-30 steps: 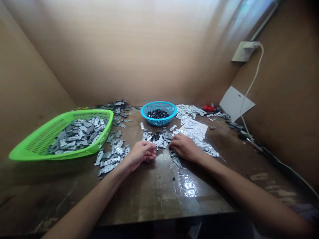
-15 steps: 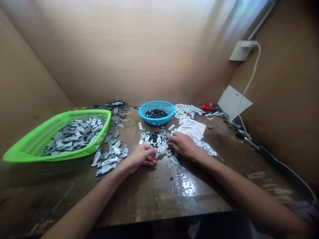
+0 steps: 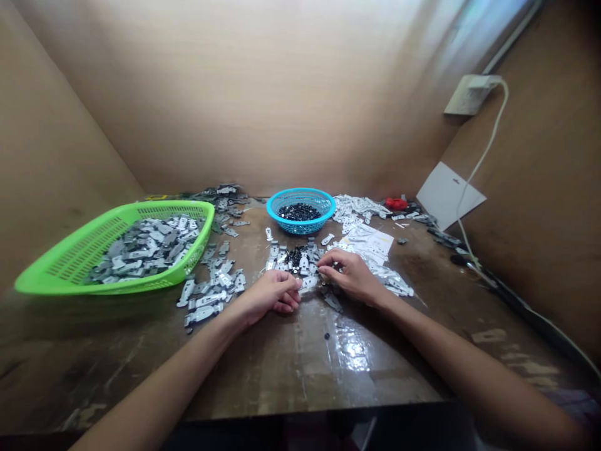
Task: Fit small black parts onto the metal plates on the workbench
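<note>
My left hand (image 3: 276,292) is closed, thumb against fingers, at the end of a flat light-grey slotted piece (image 3: 308,284). Just to its right, my right hand (image 3: 346,273) has thumb and forefinger brought close together; what is between them is too small to make out. Beyond both hands lie small black round parts (image 3: 295,255), heaped among more flat grey pieces (image 3: 277,257). A blue basket (image 3: 300,227) behind them holds many similar black parts (image 3: 299,212).
A green basket (image 3: 56,266) full of grey pieces stands at left, with loose grey pieces (image 3: 206,300) beside it. White pieces (image 3: 359,210) and a printed paper (image 3: 378,240) lie at right. A red object (image 3: 397,203), a white card (image 3: 451,194) and a cable (image 3: 483,153) are near the right wall.
The view has shifted slightly, moving everything a little right in the picture. My right thumb shows more clearly now, and the grey piece by my left fingertips is more visible.
</note>
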Demonstrator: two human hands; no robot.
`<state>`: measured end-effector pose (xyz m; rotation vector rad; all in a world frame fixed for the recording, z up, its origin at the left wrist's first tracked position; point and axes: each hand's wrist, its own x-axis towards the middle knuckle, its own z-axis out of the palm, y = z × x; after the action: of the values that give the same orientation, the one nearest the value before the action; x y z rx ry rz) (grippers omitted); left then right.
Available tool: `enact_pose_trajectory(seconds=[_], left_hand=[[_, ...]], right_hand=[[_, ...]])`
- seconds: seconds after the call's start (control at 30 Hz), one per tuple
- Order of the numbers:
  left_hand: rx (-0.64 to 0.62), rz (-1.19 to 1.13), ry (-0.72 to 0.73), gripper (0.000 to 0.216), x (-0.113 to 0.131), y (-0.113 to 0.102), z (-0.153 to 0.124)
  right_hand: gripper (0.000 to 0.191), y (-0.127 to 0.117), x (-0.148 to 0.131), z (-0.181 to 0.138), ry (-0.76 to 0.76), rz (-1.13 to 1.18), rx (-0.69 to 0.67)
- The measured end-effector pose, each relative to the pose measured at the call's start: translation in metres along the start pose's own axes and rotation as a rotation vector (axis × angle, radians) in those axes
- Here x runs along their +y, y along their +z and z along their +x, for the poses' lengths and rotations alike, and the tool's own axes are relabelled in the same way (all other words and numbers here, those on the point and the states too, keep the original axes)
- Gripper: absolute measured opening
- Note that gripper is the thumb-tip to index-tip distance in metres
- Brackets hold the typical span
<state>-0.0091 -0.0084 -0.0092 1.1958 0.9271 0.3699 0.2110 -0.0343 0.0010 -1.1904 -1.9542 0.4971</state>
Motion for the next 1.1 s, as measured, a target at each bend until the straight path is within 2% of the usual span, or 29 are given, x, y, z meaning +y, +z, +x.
enact_pose_trajectory(seconds=[0.1,0.33,0.73,0.87,0.97,1.1], left_hand=[[-0.002,0.005,0.003,0.036,0.000,0.000,-0.001],[0.019,-0.043,0.023,0.035,0.000,0.000,0.001],[0.016,-0.069,0.042,0.034,-0.002,-0.004,0.003],[0.047,-0.044,0.020,0.035,0.001,-0.003,0.001],[0.082,-0.026,0.010,0.035,0.003,-0.002,0.000],[0.112,-0.007,0.010,0.033,0.006,-0.002,-0.001]], right_hand=[[0.010,0.001,0.000,-0.001,0.000,-0.027,0.020],[0.005,0.000,-0.001,-0.003,-0.014,-0.002,-0.101],[0.008,0.002,-0.001,-0.004,-0.034,-0.004,-0.114],[0.013,-0.004,0.002,-0.002,0.004,-0.013,-0.053],[0.015,-0.011,0.006,0.000,0.069,-0.128,0.007],[0.012,-0.016,0.011,-0.001,0.025,-0.317,-0.189]])
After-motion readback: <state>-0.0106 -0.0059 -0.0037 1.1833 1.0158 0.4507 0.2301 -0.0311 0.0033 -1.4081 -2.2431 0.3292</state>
